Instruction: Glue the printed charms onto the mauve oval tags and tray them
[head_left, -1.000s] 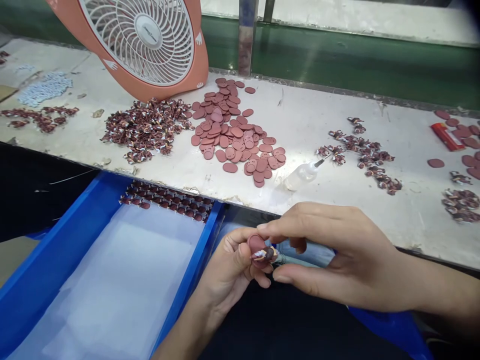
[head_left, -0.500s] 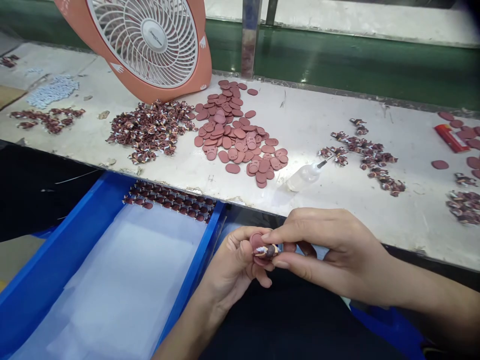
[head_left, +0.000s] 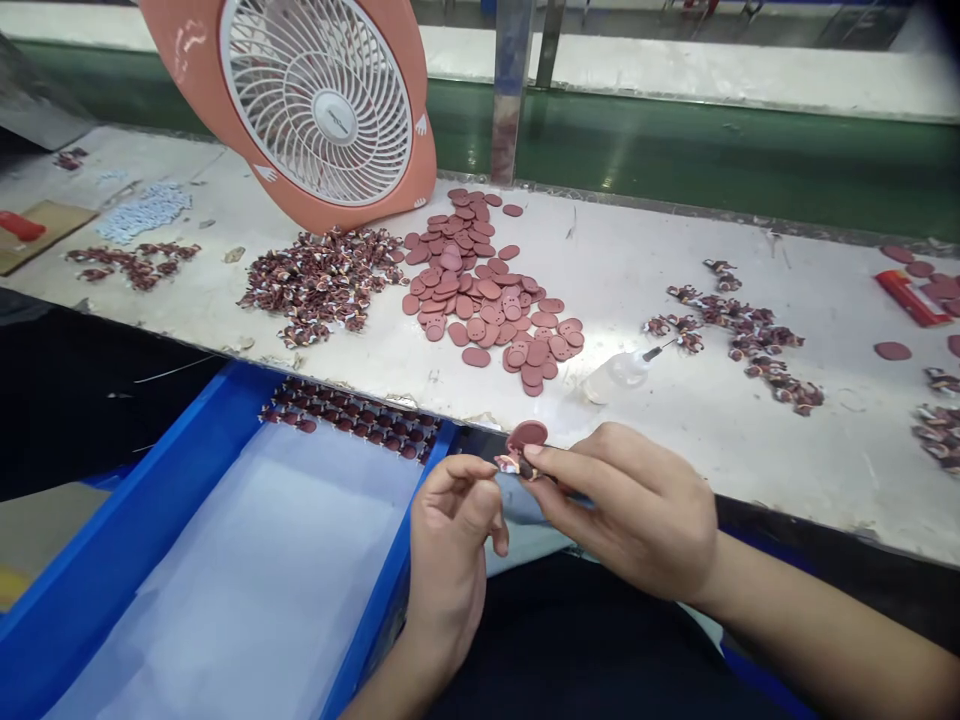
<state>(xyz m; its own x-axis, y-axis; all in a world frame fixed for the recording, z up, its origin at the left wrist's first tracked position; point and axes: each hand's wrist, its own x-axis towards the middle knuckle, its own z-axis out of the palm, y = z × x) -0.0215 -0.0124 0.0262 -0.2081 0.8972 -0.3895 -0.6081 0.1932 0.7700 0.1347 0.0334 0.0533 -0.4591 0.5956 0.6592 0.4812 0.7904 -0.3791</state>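
My right hand pinches a small reddish-brown oval piece with a patterned part under it, just in front of the table edge. My left hand is beside it with its fingers curled, fingertips close to the piece; whether they touch it I cannot tell. A heap of plain reddish-brown ovals lies on the white table beyond. To its left is a heap of patterned small parts.
A blue tray lined with white sheet sits at lower left, with rows of finished pieces along its far edge. An orange fan stands at the back. A small clear squeeze bottle lies near the edge. More patterned parts lie right.
Both hands rose toward the table edge. The oval piece went from between both hands to my right fingertips; my left hand drew back and turned. The view shifted down a little.
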